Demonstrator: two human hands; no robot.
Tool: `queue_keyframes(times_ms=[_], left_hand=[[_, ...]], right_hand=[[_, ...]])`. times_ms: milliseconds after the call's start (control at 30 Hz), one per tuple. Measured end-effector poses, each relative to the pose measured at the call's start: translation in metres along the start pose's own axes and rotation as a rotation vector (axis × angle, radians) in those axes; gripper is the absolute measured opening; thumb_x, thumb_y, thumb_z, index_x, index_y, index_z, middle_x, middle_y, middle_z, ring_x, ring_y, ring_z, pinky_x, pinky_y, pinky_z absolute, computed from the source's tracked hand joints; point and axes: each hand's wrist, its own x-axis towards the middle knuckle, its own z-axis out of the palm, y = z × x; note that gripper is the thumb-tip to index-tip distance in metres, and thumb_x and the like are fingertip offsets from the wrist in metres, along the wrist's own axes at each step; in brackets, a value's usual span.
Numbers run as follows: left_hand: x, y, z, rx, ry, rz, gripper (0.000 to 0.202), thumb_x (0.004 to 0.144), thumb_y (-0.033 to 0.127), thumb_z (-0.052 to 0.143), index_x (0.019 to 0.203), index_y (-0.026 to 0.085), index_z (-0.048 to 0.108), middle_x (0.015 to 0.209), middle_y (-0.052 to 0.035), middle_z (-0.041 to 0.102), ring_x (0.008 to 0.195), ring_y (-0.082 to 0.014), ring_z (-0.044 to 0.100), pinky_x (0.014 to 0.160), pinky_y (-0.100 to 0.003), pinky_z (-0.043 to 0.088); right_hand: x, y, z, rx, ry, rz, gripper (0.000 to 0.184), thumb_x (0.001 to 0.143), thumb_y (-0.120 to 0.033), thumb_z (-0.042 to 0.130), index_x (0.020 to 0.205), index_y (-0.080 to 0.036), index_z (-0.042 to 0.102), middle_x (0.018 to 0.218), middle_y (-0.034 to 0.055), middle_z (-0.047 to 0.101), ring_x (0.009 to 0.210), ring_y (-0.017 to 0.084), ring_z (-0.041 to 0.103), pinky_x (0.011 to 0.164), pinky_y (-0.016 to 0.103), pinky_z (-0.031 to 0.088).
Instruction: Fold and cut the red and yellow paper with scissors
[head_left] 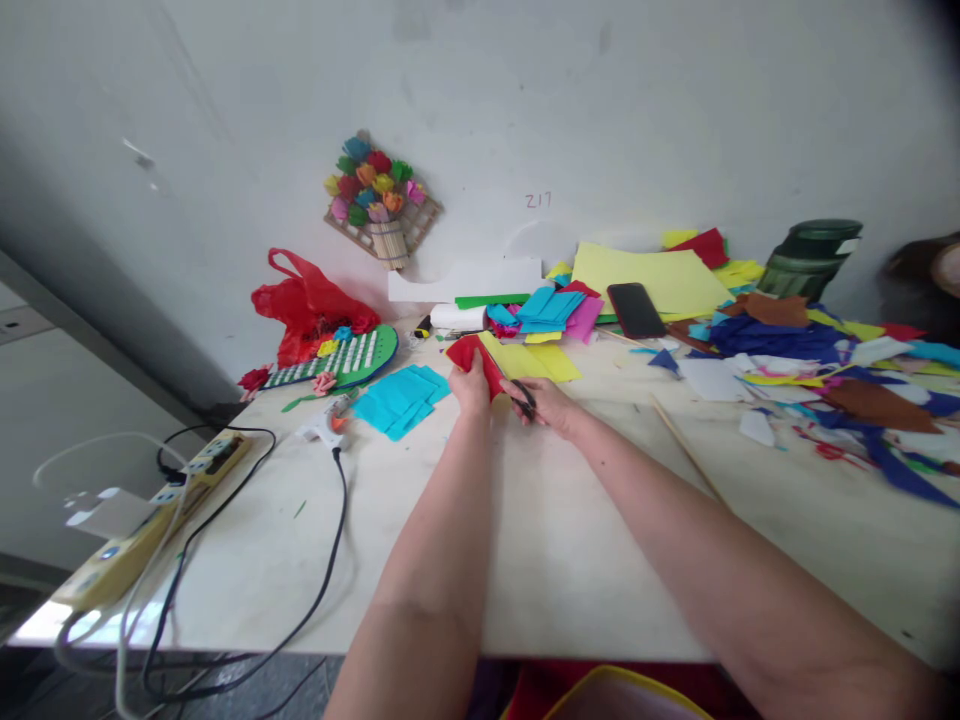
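Note:
My left hand [471, 385] is closed on a folded red paper [474, 356], holding it just above the table. My right hand [546, 403] grips black-handled scissors [523, 399] right beside the red paper, the blades against its edge. Yellow paper sheets [534, 361] lie just behind both hands. A stack of cyan paper squares [400, 398] rests on the table to the left of my left hand.
Coloured paper scraps [840, 380] cover the right side of the table [525, 560]. A black phone [635, 309] lies on a yellow sheet. A glue gun [327, 424], power strip [142, 530] and cables sit left. A red bag [309, 305], paper-flower craft [379, 200] and green container [814, 258] stand by the wall.

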Motion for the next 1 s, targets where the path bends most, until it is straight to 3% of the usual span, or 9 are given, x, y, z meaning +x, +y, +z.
queue_keyframes(times_ms=[1000], left_hand=[[-0.005,0.012,-0.001,0.007,0.026,0.002,0.027,0.066,0.036,0.063,0.080,0.012,0.061,0.076,-0.0070,0.063,0.071,-0.0172,0.060,0.062,-0.027,0.046]], right_hand=[[0.007,0.011,0.001,0.012,-0.017,-0.038,0.040,0.065,-0.053,0.063,0.063,-0.015,0.049,0.048,-0.0047,0.046,0.035,0.003,0.040,0.030,0.015,0.025]])
